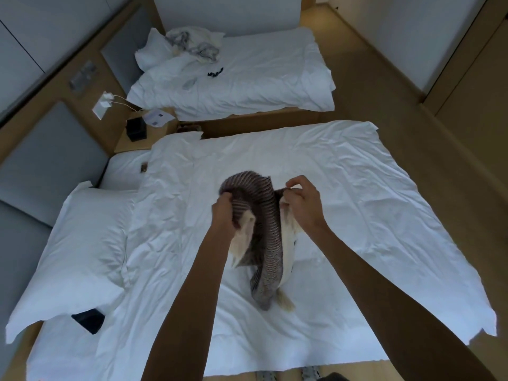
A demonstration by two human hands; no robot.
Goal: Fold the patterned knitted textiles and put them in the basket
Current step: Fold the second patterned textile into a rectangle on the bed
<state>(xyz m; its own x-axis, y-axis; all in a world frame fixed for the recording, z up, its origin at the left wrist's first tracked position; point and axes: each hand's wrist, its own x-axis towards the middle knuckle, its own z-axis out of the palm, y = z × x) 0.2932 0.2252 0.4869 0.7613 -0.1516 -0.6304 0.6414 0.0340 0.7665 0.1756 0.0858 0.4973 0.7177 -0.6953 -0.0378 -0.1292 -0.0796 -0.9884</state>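
Status from my end: early in the task, I'd say. No basket anywhere in view, no folded piece visible either.

Left to right:

- Pillow (79, 243) at the left of the near bed (357, 193), dark flat item (89, 320) tucked at its lower edge. Can't tell what it is.
- Left hand (224, 211) is fisted round the bunched upper-left end of the scarf (268, 243), fingers buried in the knit.
- Scarf is brown/dark patterned knit with a cream underside or lining showing. It is lifted over the middle of the bed, arched between both hands at the top, rest hanging in a twisted rope down toward me. Lower end with the cream fringe touches the sheet. Long axis runs roughly away-to-near, top end away from me, tail end pointing at me and slightly right.
- Right hand (301, 200) pinches the other upper edge, thumb and fingertips curled on the fabric, just beside the left one.
- Far bed (275, 78) carries a heap of pale and grey cloth (192, 45) near its pillow; could be more pieces to fold, too blurry to confirm.

Remaining, my read: untwist and spread this one, fold it, find the basket, drop it in, repeat for any others.
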